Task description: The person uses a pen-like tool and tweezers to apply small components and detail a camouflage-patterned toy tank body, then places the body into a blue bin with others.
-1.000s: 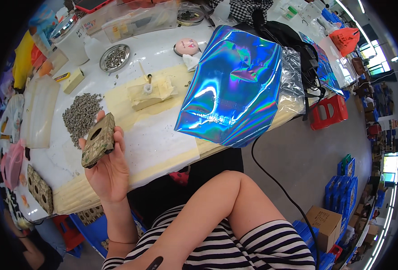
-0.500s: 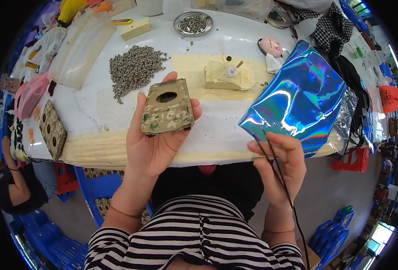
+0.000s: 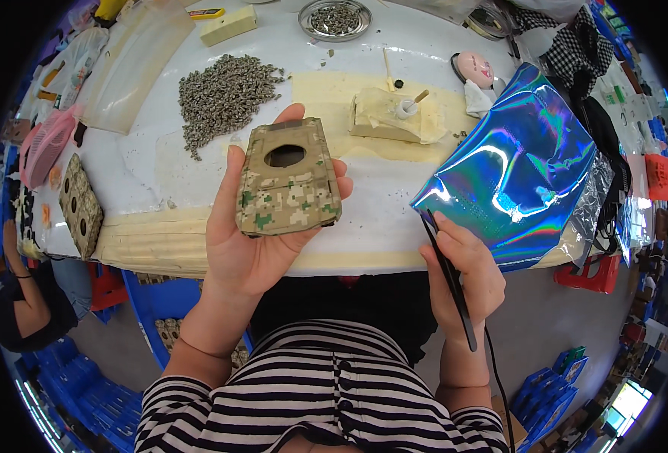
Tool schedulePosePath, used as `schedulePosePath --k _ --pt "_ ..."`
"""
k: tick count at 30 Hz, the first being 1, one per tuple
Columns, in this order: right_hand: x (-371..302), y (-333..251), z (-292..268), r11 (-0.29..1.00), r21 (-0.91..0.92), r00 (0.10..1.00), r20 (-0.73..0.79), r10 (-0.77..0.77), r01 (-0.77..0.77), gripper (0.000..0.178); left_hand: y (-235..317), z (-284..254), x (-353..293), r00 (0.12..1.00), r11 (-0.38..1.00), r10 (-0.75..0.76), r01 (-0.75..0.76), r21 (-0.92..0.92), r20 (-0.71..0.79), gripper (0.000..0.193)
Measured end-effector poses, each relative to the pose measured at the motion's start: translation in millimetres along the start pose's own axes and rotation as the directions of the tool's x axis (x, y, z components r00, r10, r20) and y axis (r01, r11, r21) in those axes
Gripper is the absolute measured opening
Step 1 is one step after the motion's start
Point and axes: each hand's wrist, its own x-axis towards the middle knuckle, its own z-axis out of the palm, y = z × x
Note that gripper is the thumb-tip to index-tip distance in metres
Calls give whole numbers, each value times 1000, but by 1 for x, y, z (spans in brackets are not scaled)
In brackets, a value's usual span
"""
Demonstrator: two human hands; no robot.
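My left hand (image 3: pixel 247 253), palm up, holds a camouflage toy tank hull (image 3: pixel 288 198) with a dark oval hole in its top. The fingers curl around its far side, and its near end is tilted toward me. To the right, my right hand (image 3: pixel 470 268) grips a pair of black tweezers (image 3: pixel 458 298), tips pointing away from me. The tips are near the front corner of a shiny blue iridescent sheet (image 3: pixel 526 166); whether they touch it, I cannot tell. No part shows between the tips.
A heap of small grey metal parts (image 3: pixel 224 98) lies beyond my left hand, with more in a round metal dish (image 3: pixel 358 23). A wrapped block (image 3: pixel 371 124) bears a small white cup (image 3: pixel 407 110) with a stick. A camouflage piece with holes (image 3: pixel 81 204) rests at left.
The tweezers have turned in my right hand, from two thin prongs to a broader side view. The tank hull appears slightly farther right and larger. Both hands keep their holds.
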Motion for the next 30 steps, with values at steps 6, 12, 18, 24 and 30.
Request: schedulePosePath --k 6,12,18,24,30 --pt "9 0 4 982 -111 984 113 -138 150 24 -1 0 -1 1000 999 11 -11 34 8 61" --pt "10 4 5 971 -123 973 133 -191 207 24 -1 2 -1 999 998 12 -10 66 -33 62" --pt "10 5 5 968 -119 969 141 -202 219 24 -1 3 -1 999 998 16 -13 59 -46 63" --pt "10 6 5 966 -123 967 143 -211 229 25 -1 2 -1 999 998 14 -12 65 -34 63" --pt "9 6 6 970 -118 972 129 -198 213 24 0 1 -1 999 998 11 -9 63 -34 63"
